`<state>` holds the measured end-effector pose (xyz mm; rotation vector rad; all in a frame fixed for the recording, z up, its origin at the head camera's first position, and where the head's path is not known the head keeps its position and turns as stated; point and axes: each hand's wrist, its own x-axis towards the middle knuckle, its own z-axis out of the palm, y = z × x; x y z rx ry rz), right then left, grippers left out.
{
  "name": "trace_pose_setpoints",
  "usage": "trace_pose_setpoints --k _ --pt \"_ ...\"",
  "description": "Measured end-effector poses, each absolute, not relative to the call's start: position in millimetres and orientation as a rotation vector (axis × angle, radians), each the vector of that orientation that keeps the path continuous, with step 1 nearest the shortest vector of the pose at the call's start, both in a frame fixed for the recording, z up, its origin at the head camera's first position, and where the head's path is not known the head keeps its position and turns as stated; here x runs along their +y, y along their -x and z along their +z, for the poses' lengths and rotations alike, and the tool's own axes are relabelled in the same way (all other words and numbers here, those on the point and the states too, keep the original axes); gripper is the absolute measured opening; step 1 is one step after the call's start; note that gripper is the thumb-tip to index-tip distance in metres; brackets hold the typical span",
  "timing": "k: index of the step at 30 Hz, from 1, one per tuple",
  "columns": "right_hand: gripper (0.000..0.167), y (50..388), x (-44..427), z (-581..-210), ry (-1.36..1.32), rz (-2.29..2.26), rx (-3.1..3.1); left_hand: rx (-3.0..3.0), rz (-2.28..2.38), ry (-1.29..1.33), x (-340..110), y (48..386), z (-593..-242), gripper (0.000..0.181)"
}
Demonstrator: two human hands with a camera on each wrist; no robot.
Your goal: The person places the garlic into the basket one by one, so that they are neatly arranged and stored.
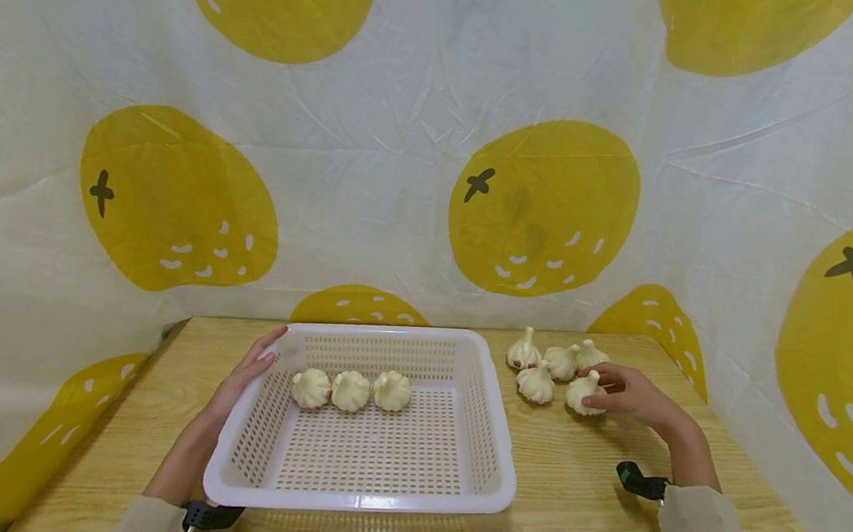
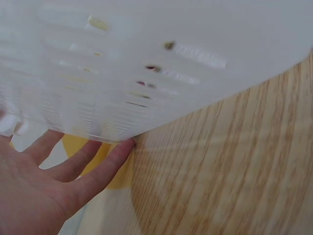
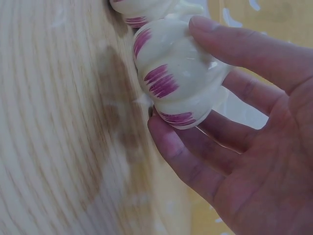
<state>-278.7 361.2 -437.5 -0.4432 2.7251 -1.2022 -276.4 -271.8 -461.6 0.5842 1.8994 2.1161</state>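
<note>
A white plastic basket (image 1: 370, 500) with slotted walls and a meshed floor stands on the wooden table. Three cream garlic bulbs (image 1: 351, 391) lie in a row inside it, toward the back left. My left hand (image 1: 237, 380) rests against the basket's left side; in the left wrist view its fingers (image 2: 105, 169) reach out fairly straight along the outer wall. At the right, my right hand (image 1: 638, 395) holds a garlic bulb (image 1: 584, 393) between thumb and fingers. Purple streaks mark that bulb's underside in the right wrist view, where another bulb (image 3: 134, 10) sits just beyond it.
Several more garlic bulbs (image 1: 535, 383) cluster on the table (image 1: 566, 494) right of the basket, near the back edge. Behind the table hangs a pale cloth (image 1: 389, 171) printed with large yellow fruit. Each wrist wears a black band (image 1: 638, 481).
</note>
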Motion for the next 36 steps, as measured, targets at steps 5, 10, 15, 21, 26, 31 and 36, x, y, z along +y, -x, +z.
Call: trace_pose_setpoints --k 5,10,15,21,26,31,36 --pt "0.047 278.7 360.2 -434.7 0.435 -1.185 2.750 1.893 2.120 -0.587 -271.8 276.7 -461.4 0.056" --pt "0.049 275.9 357.4 -427.5 0.442 -1.201 2.747 1.893 2.125 -0.593 -272.9 277.1 -461.9 0.056" --pt "0.048 271.9 354.3 -421.1 0.452 -1.213 2.741 1.884 2.119 -0.603 -273.1 277.1 -462.3 0.056" --pt "0.049 268.5 350.4 -413.3 0.475 -1.211 2.756 1.895 2.120 -0.599 -273.0 277.3 -462.4 0.056" --pt "0.049 266.8 348.7 -409.4 0.480 -1.192 2.777 1.893 2.122 -0.610 -273.3 277.1 -462.6 0.056" --pt "0.050 264.9 347.5 -406.8 0.471 -1.181 2.799 1.891 2.122 -0.612 -273.5 277.3 -463.1 0.056" --pt "0.052 263.4 344.8 -403.3 0.465 -1.160 2.822 1.886 2.124 -0.601 -273.5 277.0 -463.2 0.056"
